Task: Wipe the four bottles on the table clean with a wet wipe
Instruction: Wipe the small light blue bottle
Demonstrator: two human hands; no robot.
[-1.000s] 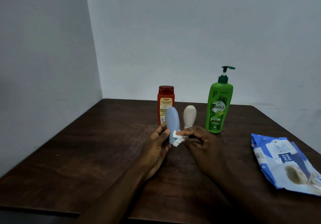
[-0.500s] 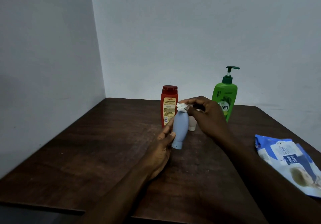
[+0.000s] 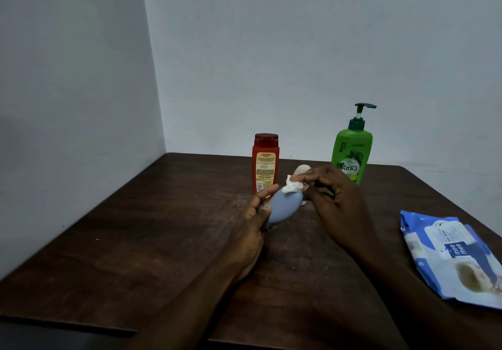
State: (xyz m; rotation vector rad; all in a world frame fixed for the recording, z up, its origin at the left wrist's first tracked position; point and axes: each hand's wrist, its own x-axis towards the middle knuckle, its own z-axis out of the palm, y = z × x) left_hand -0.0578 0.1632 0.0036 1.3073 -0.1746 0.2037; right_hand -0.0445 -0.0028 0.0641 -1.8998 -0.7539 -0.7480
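My left hand grips a small blue-grey bottle, tilted with its rounded end up and to the right, above the dark wooden table. My right hand pinches a crumpled white wet wipe against that upper end. Behind my hands stand a red bottle with a yellow label and a tall green pump bottle. A small beige bottle is mostly hidden behind my right fingers.
A blue pack of wet wipes lies flat near the table's right edge. Grey walls close off the back and the left side of the table.
The blue-grey bottle has tipped from nearly upright to leaning right. My right hand with the wipe moved from low on the bottle to its top end and stays there.
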